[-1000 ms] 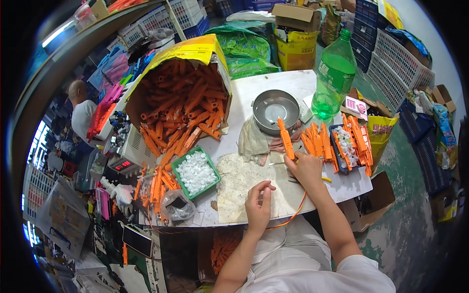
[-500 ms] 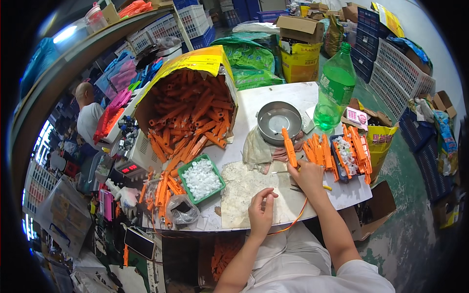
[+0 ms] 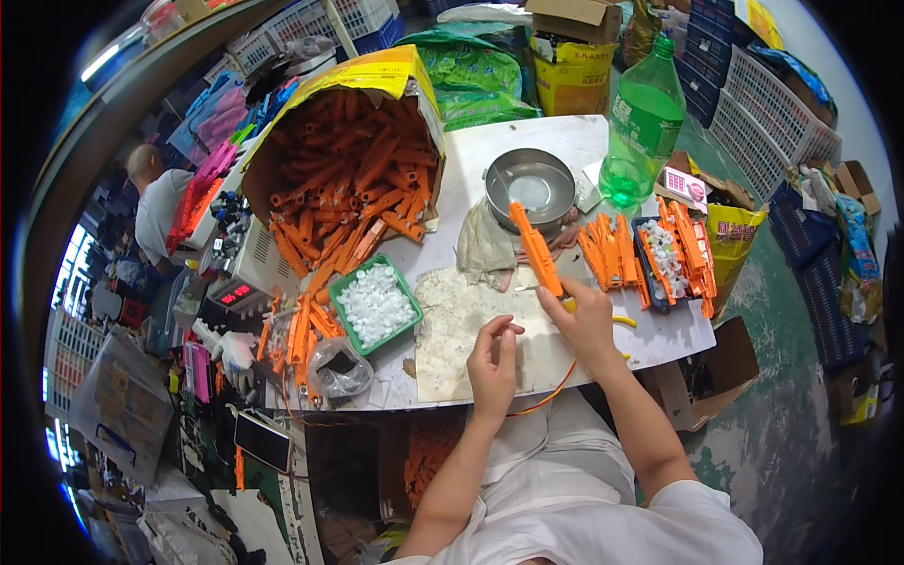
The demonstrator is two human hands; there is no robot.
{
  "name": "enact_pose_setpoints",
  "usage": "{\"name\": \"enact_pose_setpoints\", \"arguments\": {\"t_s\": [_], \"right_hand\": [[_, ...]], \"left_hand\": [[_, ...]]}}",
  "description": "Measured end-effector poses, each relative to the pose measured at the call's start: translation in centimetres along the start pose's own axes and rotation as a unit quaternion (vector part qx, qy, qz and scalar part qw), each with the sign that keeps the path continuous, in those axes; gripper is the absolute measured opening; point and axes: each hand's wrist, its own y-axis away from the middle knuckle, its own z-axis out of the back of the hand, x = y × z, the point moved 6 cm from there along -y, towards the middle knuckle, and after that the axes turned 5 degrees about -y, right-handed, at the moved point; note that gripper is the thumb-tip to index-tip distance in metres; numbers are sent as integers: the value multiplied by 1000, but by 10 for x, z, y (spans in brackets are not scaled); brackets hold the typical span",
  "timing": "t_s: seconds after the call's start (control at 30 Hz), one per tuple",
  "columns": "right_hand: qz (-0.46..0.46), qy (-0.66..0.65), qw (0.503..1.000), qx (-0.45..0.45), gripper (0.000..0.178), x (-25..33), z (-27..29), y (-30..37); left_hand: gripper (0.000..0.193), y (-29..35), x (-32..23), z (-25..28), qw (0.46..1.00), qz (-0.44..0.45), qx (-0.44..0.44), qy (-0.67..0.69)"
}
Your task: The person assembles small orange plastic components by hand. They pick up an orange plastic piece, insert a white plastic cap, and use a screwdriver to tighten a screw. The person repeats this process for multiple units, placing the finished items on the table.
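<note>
My right hand [image 3: 581, 327] grips the lower end of a long orange plastic piece [image 3: 535, 247], which points up and leftward above the worn white mat [image 3: 443, 325]. My left hand [image 3: 493, 365] is raised over the mat's front edge, fingers loosely curled and apart, with nothing in it. Beside my right hand show yellow handles [image 3: 624, 321] of a hand tool, mostly hidden by that hand. Several more orange pieces [image 3: 612, 252] stand in a row just to its right. A round metal bowl [image 3: 488, 179] sits past the held piece, next to a crumpled cloth [image 3: 482, 250].
An open sack [image 3: 400, 66] spills orange pieces at left. In front of it, a green tray [image 3: 414, 320] holds small white parts. At right are a green bottle [image 3: 645, 118] and a dark bin [image 3: 650, 247] with white and orange pieces. An orange wire [image 3: 556, 388] crosses the front edge.
The view has shifted a little. The orange piece in my right hand looks larger and leans farther left. More of the yellow handles shows beside that hand. My left hand stays near the mat's front edge.
</note>
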Motion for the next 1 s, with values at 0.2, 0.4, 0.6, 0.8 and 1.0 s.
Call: {"name": "enact_pose_setpoints", "arguments": {"t_s": [0.2, 0.4, 0.6, 0.8, 1.0], "right_hand": [[57, 10, 998, 13, 25, 10, -11, 23], [92, 37, 995, -2, 24, 10, -11, 31], [105, 38, 994, -12, 24, 15, -7, 34], [119, 46, 992, 7, 22, 19, -9, 39], [150, 69, 986, 12, 24, 21, -11, 42]], "left_hand": [[26, 0, -2, 1, 1000, 8, -1, 6], [27, 1, -2, 0, 1000, -8, -5, -4], [27, 1, -3, 1, 1000, 7, 0, -24], [27, 2, -5, 0, 1000, 18, 2, 0], [31, 2, -2, 1, 1000, 13, 2, 15]]}}
